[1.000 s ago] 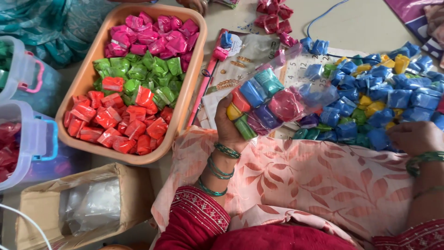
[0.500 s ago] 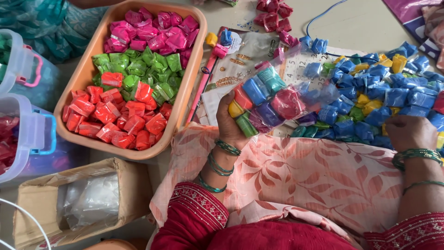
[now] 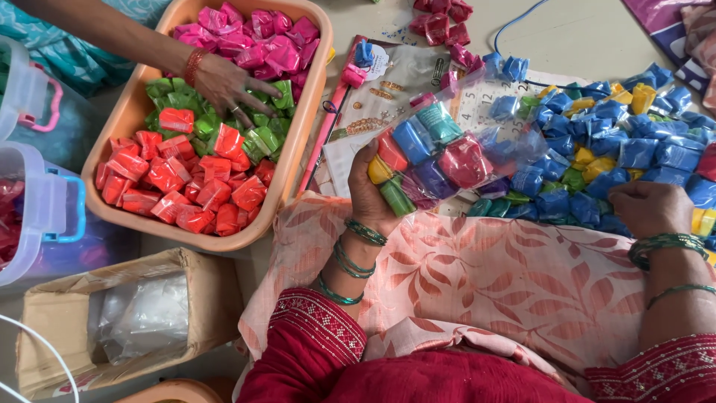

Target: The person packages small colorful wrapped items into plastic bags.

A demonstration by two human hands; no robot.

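From my head camera, the clear plastic bag (image 3: 440, 153) sits in the middle of the view, above my lap, stuffed with small coloured packets: red, blue, teal, yellow, green, purple and pink. My left hand (image 3: 371, 195) grips it from below, fingers closed tight around its lower end. To the right, a heap of loose blue packets (image 3: 619, 153) spreads across the floor toward the right edge, with yellow and green ones mixed in. My right hand (image 3: 650, 209) lies palm down on the near edge of that heap, fingers curled narrowly onto the packets; whether it grips one I cannot tell.

On the left stands an orange plastic tray (image 3: 298, 149) sorted in bands: pink packets (image 3: 253, 41) at its far end, green packets (image 3: 257, 127) in the middle, red packets (image 3: 186, 183) at the near end. Another person's hand (image 3: 224, 86) reaches in from the top left and rests spread on the green ones.

A flat printed sheet (image 3: 388, 89) lies on the floor between tray and heap, under the bag. A few dark pink packets (image 3: 440, 22) lie at the top edge. A cardboard box (image 3: 112, 321) holding clear bags stands at the lower left, clear lidded tubs (image 3: 37, 201) along the left edge. A pink floral cloth (image 3: 477, 283) covers my lap.
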